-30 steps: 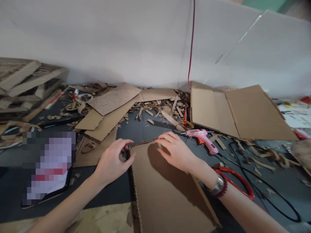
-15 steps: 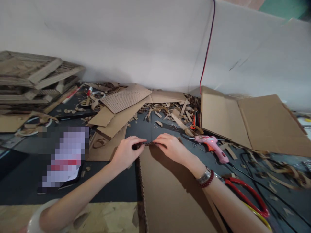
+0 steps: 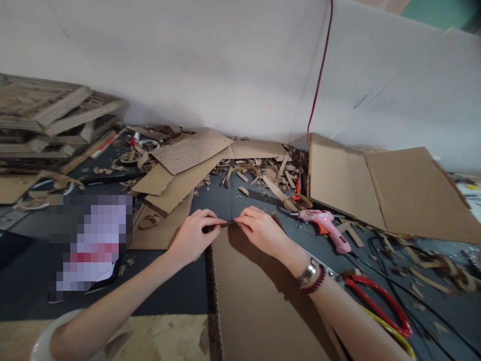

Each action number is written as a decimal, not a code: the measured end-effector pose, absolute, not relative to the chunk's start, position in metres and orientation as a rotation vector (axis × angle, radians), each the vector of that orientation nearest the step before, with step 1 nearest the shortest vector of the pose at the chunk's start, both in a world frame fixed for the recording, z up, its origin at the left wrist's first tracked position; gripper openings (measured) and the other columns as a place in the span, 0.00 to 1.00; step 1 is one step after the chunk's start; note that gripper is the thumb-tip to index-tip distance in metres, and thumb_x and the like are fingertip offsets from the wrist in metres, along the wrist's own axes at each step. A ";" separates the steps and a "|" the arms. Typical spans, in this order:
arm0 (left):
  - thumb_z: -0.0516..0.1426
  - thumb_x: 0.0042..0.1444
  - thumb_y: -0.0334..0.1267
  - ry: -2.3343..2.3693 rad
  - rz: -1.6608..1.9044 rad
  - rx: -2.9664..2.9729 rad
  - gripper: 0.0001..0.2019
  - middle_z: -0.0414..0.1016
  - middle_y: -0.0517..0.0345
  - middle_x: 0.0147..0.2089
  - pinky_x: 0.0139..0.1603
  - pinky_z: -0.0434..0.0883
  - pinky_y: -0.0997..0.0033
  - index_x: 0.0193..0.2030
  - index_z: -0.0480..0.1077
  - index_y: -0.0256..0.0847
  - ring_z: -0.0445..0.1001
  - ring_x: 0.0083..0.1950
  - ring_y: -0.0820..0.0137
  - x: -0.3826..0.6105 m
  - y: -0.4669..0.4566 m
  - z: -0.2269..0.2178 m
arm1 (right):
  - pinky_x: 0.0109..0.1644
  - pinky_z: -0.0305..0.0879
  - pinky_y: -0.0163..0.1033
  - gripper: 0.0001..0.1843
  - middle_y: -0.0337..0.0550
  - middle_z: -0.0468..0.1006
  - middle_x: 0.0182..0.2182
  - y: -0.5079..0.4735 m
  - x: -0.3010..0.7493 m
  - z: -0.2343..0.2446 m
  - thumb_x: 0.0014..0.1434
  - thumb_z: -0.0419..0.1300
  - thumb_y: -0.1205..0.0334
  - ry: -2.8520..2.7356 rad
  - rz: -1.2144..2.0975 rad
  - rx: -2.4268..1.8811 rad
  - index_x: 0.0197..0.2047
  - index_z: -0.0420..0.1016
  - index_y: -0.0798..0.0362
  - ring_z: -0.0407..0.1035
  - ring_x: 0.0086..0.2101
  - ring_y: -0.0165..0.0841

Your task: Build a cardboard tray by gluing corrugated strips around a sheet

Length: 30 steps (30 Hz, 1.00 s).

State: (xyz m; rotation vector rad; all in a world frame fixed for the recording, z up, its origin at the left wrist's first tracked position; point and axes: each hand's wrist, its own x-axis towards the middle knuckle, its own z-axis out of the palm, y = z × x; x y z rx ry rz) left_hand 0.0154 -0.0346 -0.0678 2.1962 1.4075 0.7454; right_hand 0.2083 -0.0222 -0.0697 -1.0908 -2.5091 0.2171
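Looking through the head view, the only one I have, I find the cardboard panel (image 3: 263, 301) directly below and between the two hands, its long axis running from its far edge back toward the camera. Both hands meet at that far edge, about equally near it: the left hand (image 3: 197, 233) by the far left corner, the right hand (image 3: 259, 231) just beside it, fingertips almost touching. I read each as closed in a pinch on the panel's thin corrugated edge, though the fingers hide the contact, so I can't be fully sure.

The panel's near end is cut off by the frame, the right forearm covers part of its right side, and a shadow darkens its middle. The pink glue gun (image 3: 325, 225) lies to the right, apart from the right hand. The forearm partly hides a yellow handle (image 3: 391, 333) beside a red handle (image 3: 381, 301). At left, pixelation masks a flat object (image 3: 93, 245); I can't make it out.
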 end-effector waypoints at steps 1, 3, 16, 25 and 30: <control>0.51 0.52 0.30 1.410 0.745 2.198 0.12 0.73 0.56 0.33 0.39 0.67 0.68 0.35 0.76 0.41 0.70 0.36 0.67 0.015 -0.034 -0.068 | 0.39 0.64 0.38 0.11 0.44 0.72 0.29 -0.022 0.208 -0.070 0.60 0.51 0.71 -2.517 0.216 -1.087 0.37 0.75 0.57 0.64 0.34 0.33; 0.51 0.52 0.31 1.417 0.748 2.202 0.12 0.73 0.56 0.33 0.39 0.67 0.67 0.36 0.76 0.41 0.70 0.37 0.67 0.016 -0.034 -0.069 | 0.39 0.64 0.37 0.11 0.43 0.72 0.29 -0.021 0.209 -0.069 0.60 0.51 0.71 -2.532 0.217 -1.077 0.37 0.75 0.56 0.63 0.34 0.33; 0.51 0.54 0.32 1.441 0.747 2.219 0.12 0.73 0.55 0.34 0.39 0.68 0.68 0.38 0.76 0.41 0.71 0.37 0.67 0.014 -0.038 -0.068 | 0.43 0.65 0.40 0.11 0.44 0.74 0.32 -0.023 0.208 -0.062 0.58 0.52 0.72 -2.525 0.276 -1.102 0.40 0.75 0.57 0.66 0.36 0.34; 0.52 0.53 0.33 1.392 0.807 2.243 0.11 0.74 0.54 0.37 0.40 0.69 0.67 0.39 0.75 0.41 0.72 0.38 0.67 0.014 -0.040 -0.066 | 0.46 0.66 0.40 0.11 0.45 0.75 0.36 -0.020 0.227 -0.056 0.55 0.55 0.73 -2.418 0.299 -1.162 0.40 0.74 0.56 0.68 0.38 0.33; 0.52 0.54 0.32 1.374 0.800 2.265 0.11 0.75 0.54 0.36 0.40 0.69 0.68 0.37 0.75 0.40 0.73 0.37 0.68 0.013 -0.039 -0.065 | 0.42 0.66 0.36 0.08 0.43 0.75 0.33 -0.019 0.227 -0.056 0.55 0.56 0.73 -2.443 0.321 -1.124 0.34 0.76 0.56 0.68 0.35 0.31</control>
